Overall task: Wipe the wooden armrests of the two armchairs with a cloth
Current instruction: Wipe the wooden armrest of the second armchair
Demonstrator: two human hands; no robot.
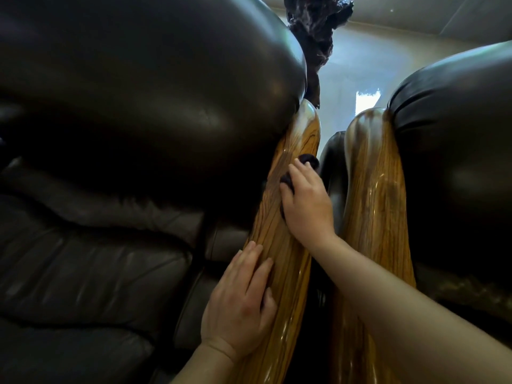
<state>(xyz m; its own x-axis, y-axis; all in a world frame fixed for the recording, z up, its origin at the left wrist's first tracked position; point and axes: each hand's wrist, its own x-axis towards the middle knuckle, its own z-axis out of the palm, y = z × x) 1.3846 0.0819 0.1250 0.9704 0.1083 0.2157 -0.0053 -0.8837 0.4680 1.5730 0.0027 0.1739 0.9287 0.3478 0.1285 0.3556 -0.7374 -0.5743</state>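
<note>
Two glossy wooden armrests run side by side up the middle of the view. The left armrest [288, 151] belongs to the dark leather armchair [124, 106] on the left, and the right armrest [374, 189] to the armchair [454, 139] on the right. My right hand [307, 200] presses a dark cloth [307, 159] onto the left armrest about halfway up; only small bits of cloth show beyond my fingers. My left hand [243, 300] lies flat on the lower part of the same armrest, fingers spread, holding nothing.
A narrow gap with a dark leather side panel [332, 167] separates the two armrests. A dark carved wooden object [313, 31] rises behind the chairs. The left chair's seat cushion [83, 273] fills the lower left. A pale shiny floor [360, 73] shows beyond.
</note>
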